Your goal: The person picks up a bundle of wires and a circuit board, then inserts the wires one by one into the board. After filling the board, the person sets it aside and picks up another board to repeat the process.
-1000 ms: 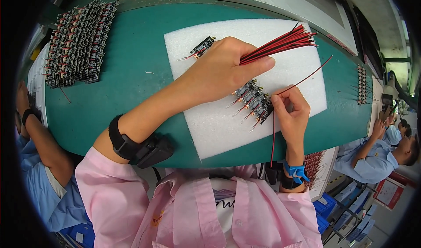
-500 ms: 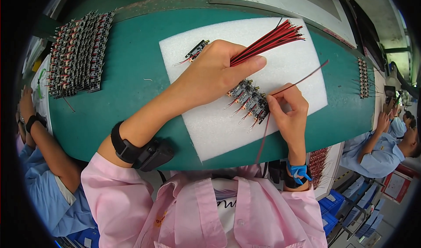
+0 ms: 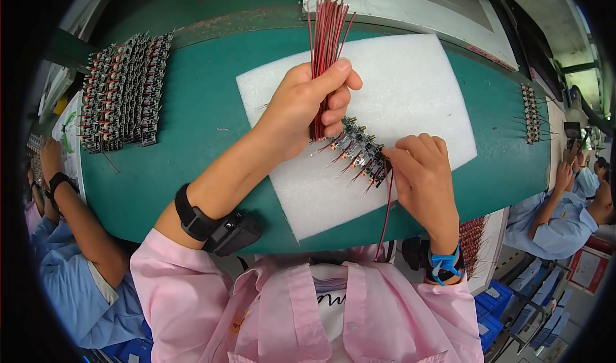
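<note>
"Left hand (image 3: 308,103)?"
"I see it clenched around the wire bundle (image 3: 329,36), over the white foam sheet (image 3: 410,68)."
"Right hand (image 3: 427,177)?"
"Apart, pinching a single wire (image 3: 386,215) by the circuit boards (image 3: 360,150), same sheet."

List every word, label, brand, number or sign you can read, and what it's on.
White shirt: dark lettering, partly covered; not copied out here.
Pink jacket: orange marking, unreadable.
Silver panel: red print along its edge, too small.
Red-bordered notice: too small and blurred.
Circuit boards: no readable marking.
</note>
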A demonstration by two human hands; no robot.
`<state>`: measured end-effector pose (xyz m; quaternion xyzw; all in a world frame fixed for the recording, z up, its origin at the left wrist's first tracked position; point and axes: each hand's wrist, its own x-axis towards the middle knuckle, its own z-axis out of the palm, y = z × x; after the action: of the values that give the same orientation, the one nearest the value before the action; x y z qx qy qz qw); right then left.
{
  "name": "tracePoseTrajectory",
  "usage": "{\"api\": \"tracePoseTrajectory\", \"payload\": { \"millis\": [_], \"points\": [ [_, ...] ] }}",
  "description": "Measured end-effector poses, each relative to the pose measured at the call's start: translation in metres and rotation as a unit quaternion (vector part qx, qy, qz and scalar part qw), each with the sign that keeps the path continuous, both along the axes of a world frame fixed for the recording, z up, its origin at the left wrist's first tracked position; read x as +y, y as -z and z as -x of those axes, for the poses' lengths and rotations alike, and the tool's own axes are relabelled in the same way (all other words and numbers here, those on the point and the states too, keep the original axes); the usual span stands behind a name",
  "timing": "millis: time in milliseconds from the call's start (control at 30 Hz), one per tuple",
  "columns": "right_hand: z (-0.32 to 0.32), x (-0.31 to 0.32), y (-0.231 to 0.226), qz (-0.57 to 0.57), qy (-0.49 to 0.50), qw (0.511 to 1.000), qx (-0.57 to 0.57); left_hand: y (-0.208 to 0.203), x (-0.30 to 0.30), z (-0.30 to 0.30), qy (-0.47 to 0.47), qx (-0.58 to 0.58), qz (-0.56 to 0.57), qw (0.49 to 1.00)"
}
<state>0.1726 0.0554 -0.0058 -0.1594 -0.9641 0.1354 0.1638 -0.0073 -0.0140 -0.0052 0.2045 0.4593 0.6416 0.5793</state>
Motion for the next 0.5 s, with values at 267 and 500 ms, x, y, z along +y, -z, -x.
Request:
{"api": "tracePoseTrajectory", "payload": {
  "millis": [267, 500],
  "points": [
    [0.003, 0.004, -0.009, 0.061, 0.009, 0.998, 0.025, 0.004, 0.012, -0.009, 0.004, -0.101, -0.038, 0.994],
    [0.034, 0.007, -0.014, 0.371, 0.079, 0.920, 0.097, 0.004, 0.021, -0.031, 0.010, -0.082, -0.065, 0.994]
  ]
}}
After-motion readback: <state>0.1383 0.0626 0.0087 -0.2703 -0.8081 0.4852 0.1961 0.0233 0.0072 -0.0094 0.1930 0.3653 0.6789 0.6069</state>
